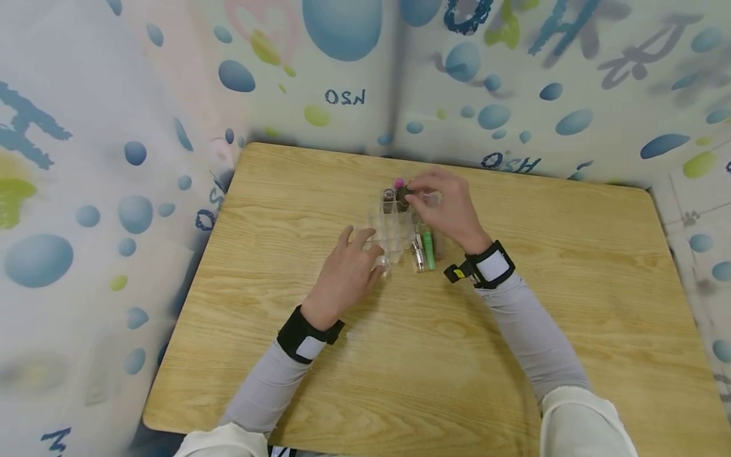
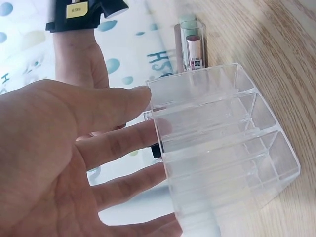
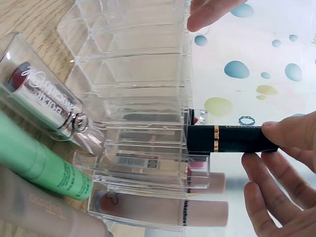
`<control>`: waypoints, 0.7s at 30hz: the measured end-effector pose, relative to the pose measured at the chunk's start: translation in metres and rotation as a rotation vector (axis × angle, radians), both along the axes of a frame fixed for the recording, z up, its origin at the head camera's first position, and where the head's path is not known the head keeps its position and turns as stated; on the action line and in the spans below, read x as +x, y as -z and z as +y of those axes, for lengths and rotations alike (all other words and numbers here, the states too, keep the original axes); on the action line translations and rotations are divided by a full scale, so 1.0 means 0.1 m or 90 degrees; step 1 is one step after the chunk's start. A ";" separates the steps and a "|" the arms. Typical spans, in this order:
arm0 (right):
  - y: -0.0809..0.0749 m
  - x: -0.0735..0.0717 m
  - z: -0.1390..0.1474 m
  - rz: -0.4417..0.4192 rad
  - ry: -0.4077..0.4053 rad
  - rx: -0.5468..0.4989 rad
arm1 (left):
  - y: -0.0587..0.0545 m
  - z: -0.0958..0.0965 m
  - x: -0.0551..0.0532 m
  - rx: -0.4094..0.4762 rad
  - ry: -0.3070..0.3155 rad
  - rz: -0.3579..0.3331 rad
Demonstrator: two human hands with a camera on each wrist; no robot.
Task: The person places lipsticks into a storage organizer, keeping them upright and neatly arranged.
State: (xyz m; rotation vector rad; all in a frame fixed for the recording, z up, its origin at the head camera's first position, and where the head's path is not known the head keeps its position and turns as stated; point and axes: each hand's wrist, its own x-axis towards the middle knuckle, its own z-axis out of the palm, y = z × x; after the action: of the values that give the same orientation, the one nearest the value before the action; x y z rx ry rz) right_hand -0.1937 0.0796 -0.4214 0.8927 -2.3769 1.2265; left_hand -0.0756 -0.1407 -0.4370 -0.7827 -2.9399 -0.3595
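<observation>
A clear plastic lipstick organizer (image 1: 391,230) with several compartments stands on the table between the hands. My right hand (image 1: 448,202) pinches a black lipstick (image 3: 242,138) with a gold ring between thumb and fingers. In the right wrist view, the lipstick's far end is at the mouth of a compartment; how far it is inside I cannot tell. My left hand (image 1: 349,271) has its fingers spread and nearly straight beside the organizer, thumb and fingertips at its rim. A pale-capped lip gloss (image 3: 202,213) sits in an end compartment, and a pink-topped item (image 1: 398,183) shows at the far end.
Right of the organizer lie a clear-cased lipstick (image 3: 42,96), a green tube (image 3: 47,160) and a beige tube (image 3: 44,205), close together. The wooden table (image 1: 571,254) backs onto walls (image 1: 274,82) printed with blue and green dots.
</observation>
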 end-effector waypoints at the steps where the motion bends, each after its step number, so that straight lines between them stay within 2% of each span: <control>1: 0.02 0.00 0.00 -0.002 0.001 0.004 | 0.00 0.00 0.00 -0.001 0.000 -0.002; 9: 0.12 -0.03 0.01 -0.025 0.007 0.014 | -0.01 0.00 0.01 -0.003 0.006 -0.009; 21: 0.24 -0.04 0.02 -0.047 0.000 0.015 | 0.01 -0.01 0.01 0.005 0.011 0.012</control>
State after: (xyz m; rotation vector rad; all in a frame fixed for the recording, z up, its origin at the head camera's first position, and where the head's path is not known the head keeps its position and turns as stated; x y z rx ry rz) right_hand -0.1981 0.0813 -0.4455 0.8698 -2.4530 1.2551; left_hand -0.0743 -0.1417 -0.4377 -0.8059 -2.9142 -0.3615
